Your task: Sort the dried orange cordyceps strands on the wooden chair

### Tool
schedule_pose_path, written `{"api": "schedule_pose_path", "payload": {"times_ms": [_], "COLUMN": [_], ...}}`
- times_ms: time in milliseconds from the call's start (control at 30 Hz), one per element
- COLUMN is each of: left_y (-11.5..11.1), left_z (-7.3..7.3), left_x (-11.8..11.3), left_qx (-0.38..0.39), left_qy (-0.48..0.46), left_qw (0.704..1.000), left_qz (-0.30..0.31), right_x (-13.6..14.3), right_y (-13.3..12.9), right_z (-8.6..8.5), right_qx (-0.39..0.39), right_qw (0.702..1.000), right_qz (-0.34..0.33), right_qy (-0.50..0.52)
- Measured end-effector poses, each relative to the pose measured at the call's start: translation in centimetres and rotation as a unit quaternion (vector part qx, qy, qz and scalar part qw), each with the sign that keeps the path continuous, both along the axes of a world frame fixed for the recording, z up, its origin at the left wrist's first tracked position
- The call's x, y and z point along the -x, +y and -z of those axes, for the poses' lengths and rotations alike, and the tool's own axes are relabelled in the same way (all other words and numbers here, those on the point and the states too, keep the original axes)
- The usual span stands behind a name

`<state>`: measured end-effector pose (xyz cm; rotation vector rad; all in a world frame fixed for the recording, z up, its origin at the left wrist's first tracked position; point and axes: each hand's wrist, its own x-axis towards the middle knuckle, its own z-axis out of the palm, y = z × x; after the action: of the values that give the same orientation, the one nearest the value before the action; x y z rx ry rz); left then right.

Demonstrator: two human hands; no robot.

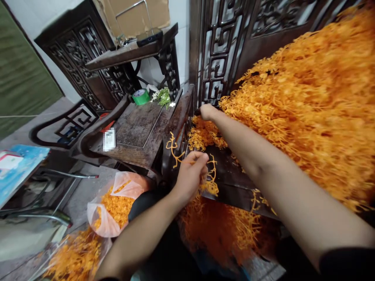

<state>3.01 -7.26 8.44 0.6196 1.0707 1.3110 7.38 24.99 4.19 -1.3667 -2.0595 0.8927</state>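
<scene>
My left hand (191, 173) is closed in a pinch near the middle of the view. An orange branched plastic stem (175, 154) sticks out on its left, and thin orange strands (215, 168) hang on its right side. My right hand (207, 112) is farther off, bent at the wrist beside the dark wooden armrest. Its fingers are hidden, so what they hold does not show. Just below it lies a small heap of orange sprigs (205, 134) on the dark wooden seat (231, 168). A large pile of the same orange sprigs (316, 101) rises on the right.
A wooden chair (131, 125) at left carries green tape (141, 96), white flowers with green stems (163, 96) and a pixelated white card (109, 139). Below it, a plastic bag (107, 220) holds orange pieces. More orange sprigs (77, 255) lie at lower left. A phone (150, 38) rests on the wooden side table (125, 54).
</scene>
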Motion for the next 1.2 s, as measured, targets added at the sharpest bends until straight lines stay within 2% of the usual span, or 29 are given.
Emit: {"api": "schedule_pose_path", "payload": {"times_ms": [67, 133, 200, 267, 300, 367, 400, 467, 533, 567, 600, 633, 733, 800, 867, 933, 967, 1000, 1033, 1100, 1133, 1167, 1200], "left_y": [0.5, 0.6, 0.5, 0.0, -0.3, -1.3, -1.8, -2.7, -3.2, -3.4, -3.4, -3.3, -2.5, -1.9, -1.3, -1.1, -1.1, -1.3, -1.4, -1.9, -2.1, -2.4, -2.5], "left_z": [-0.4, -1.2, -2.0, -2.9, -3.2, -3.8, -4.1, -4.3, -4.1, -4.0, -3.8, -3.5, -3.3, -3.9, -4.8, -5.8, -6.2, -6.5, -6.5, -6.2, -5.8, -5.3, -4.6], "left_x": [-0.4, -0.3, 0.0, 0.4, 0.5, 0.1, -0.3, -1.6, -3.2, -4.0, -4.6, -5.0, -4.7, -2.8, 0.0, 2.8, 3.8, 4.4, 4.6, 3.7, 2.7, 1.5, 0.3], "left_qx": [-0.021, -0.057, -0.101, -0.123, -0.126, -0.124, -0.128, -0.156, -0.201, -0.226, -0.252, -0.280, -0.360, -0.373, -0.340, -0.267, -0.233, -0.216, -0.218, -0.261, -0.279, -0.286, -0.270], "left_qy": [-0.014, -0.049, -0.094, -0.140, -0.161, -0.190, -0.193, -0.177, -0.129, -0.094, -0.051, -0.002, 0.148, 0.238, 0.346, 0.504, 0.572, 0.612, 0.628, 0.576, 0.529, 0.486, 0.457], "left_qw": [1.000, 0.997, 0.990, 0.982, 0.978, 0.973, 0.972, 0.972, 0.971, 0.969, 0.966, 0.959, 0.921, 0.896, 0.867, 0.790, 0.747, 0.727, 0.728, 0.774, 0.802, 0.826, 0.847], "left_qz": [-0.009, -0.016, -0.019, -0.033, -0.041, -0.043, -0.037, -0.022, -0.022, -0.027, -0.035, -0.040, -0.028, 0.023, 0.114, 0.226, 0.248, 0.224, 0.170, 0.022, -0.018, -0.020, 0.036], "right_x": [-0.6, -2.3, -5.2, -8.6, -10.2, -12.9, -13.8, -14.5, -14.4, -14.3, -14.3, -14.4, -15.6, -17.0, -18.7, -20.3, -21.0, -21.6, -22.0, -22.2, -22.0, -21.7, -21.4], "right_y": [-2.7, -6.6, -11.9, -18.1, -21.1, -26.5, -28.5, -31.2, -32.3, -32.4, -32.3, -32.0, -30.9, -30.1, -29.2, -28.4, -28.1, -27.8, -27.7, -27.8, -28.0, -28.1, -28.3], "right_z": [-3.1, -6.0, -8.4, -9.7, -9.9, -8.9, -8.0, -5.9, -4.4, -4.0, -3.9, -4.0, -4.5, -4.6, -4.6, -4.5, -4.5, -4.5, -4.6, -4.6, -4.6, -4.5, -4.3], "right_qx": [-0.026, -0.052, -0.064, -0.057, -0.045, -0.013, 0.025, 0.169, 0.291, 0.320, 0.323, 0.309, 0.231, 0.208, 0.209, 0.197, 0.182, 0.163, 0.142, 0.105, 0.094, 0.089, 0.091], "right_qw": [1.000, 0.998, 0.997, 0.993, 0.994, 0.997, 0.995, 0.960, 0.884, 0.849, 0.830, 0.830, 0.889, 0.908, 0.908, 0.923, 0.935, 0.947, 0.957, 0.973, 0.979, 0.982, 0.983], "right_qz": [-0.009, -0.021, -0.036, -0.079, -0.085, -0.041, -0.012, -0.027, -0.096, -0.132, -0.157, -0.165, -0.107, -0.051, -0.042, -0.080, -0.107, -0.133, -0.151, -0.153, -0.141, -0.129, -0.127], "right_qy": [0.004, 0.011, 0.034, 0.063, 0.055, 0.058, 0.095, 0.223, 0.353, 0.399, 0.427, 0.434, 0.382, 0.359, 0.360, 0.320, 0.284, 0.242, 0.202, 0.138, 0.116, 0.103, 0.097]}}
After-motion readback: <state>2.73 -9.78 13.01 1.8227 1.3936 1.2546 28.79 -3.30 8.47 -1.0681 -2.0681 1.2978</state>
